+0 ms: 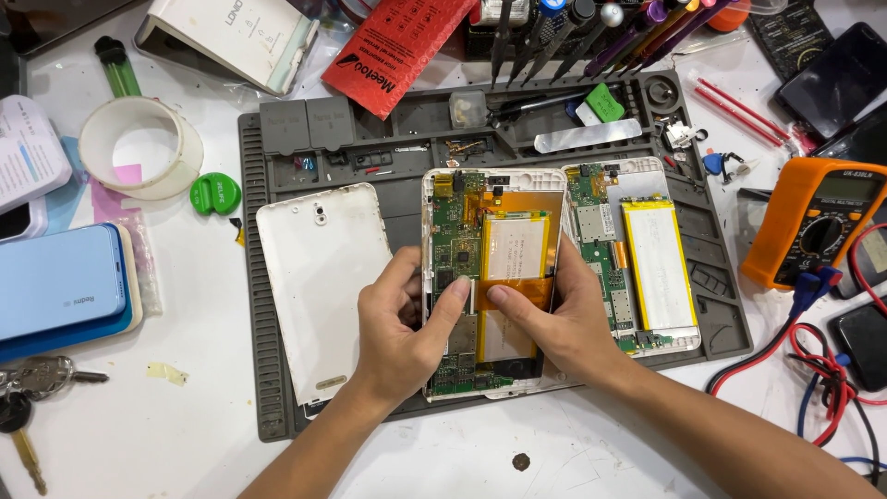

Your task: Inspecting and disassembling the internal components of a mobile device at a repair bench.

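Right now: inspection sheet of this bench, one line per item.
Surface: white table with grey repair mat.
Job's things: opened tablet, circuit board and battery under orange tape exposed; its white back cover lies left on the mat.
Clutter: second opened tablet, tape roll, blue phone, keys, orange multimeter, tool rack.
Grippers: left hand and right hand both press on the tablet, thumbs at the tape.
Cables: red and blue meter leads, loose at right.
Surroundings: nothing seen beyond the bench.
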